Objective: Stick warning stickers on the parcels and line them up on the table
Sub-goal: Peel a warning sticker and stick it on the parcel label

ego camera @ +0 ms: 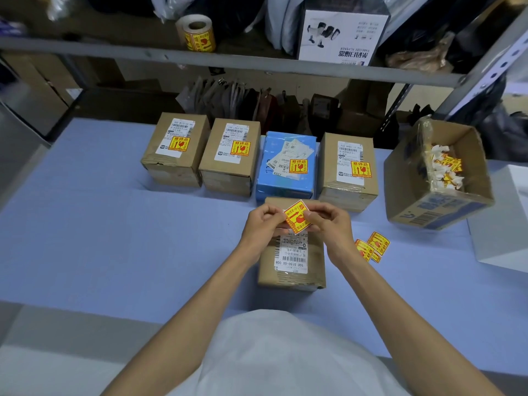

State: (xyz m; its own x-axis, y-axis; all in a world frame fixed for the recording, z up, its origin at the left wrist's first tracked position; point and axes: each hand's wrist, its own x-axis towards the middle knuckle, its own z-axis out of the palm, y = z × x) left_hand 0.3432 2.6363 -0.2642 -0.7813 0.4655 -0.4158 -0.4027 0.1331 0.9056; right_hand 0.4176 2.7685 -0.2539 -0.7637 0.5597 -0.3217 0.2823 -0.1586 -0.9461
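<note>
A: What is on the blue surface (114, 224)?

B: Four parcels (258, 158) in a row. A fifth parcel (291, 261) lies closer. Both hands hide its far end.

A: And the fingers?

B: The left hand (261, 227) and right hand (328, 224) pinch one yellow sticker (297, 217). More stickers (371, 247) lie beside, an open box (437, 178) behind.

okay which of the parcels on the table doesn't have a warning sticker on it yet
The brown parcel nearest the person, under both hands. Its top shows only a white shipping label. The four lined up behind it, three brown and one blue, each carry a yellow-and-red sticker.
</note>
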